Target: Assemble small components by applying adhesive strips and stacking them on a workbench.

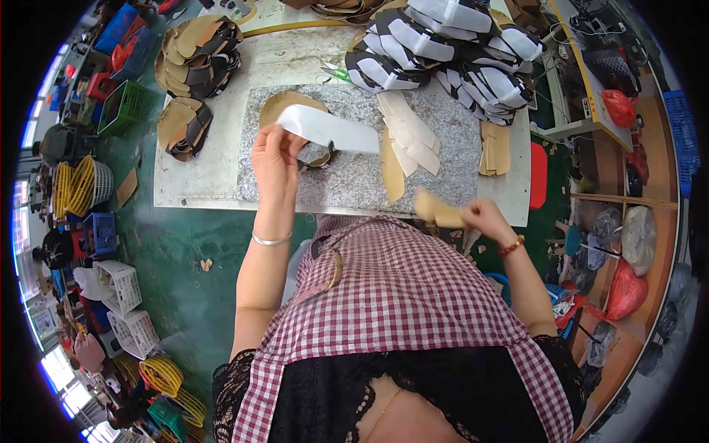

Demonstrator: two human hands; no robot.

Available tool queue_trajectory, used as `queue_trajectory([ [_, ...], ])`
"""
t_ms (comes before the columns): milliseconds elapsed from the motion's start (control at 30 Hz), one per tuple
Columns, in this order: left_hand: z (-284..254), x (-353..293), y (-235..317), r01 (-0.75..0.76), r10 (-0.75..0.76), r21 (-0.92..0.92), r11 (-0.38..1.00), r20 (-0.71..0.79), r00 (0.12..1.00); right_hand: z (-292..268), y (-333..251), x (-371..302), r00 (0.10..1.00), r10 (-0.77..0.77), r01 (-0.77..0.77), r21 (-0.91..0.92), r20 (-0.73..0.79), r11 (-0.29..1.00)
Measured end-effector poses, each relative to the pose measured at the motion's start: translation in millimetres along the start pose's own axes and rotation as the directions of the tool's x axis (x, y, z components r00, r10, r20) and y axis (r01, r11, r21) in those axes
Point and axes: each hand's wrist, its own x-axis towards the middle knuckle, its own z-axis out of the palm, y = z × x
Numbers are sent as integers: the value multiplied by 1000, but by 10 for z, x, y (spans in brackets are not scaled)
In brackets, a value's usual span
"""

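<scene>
Here, left hand (275, 159): fingers pinch a white strip (329, 131) raised above the grey stone slab (354, 177) | right hand (480, 216): fingers closed on a tan cut piece (437, 210) at the surface's near edge | tan and white pieces (410, 140) lie fanned on the slab.
</scene>
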Motion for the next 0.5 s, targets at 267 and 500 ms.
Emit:
queue_trajectory([
  [267, 415, -650, -322, -839, 125, 400, 370, 873, 471, 228, -1065, 365, 966, -218, -70, 957, 135, 282],
  [500, 89, -698, -351, -757, -88, 570, 320, 813, 575, 165, -1466, 625, 938, -145, 333, 712, -313, 618],
])
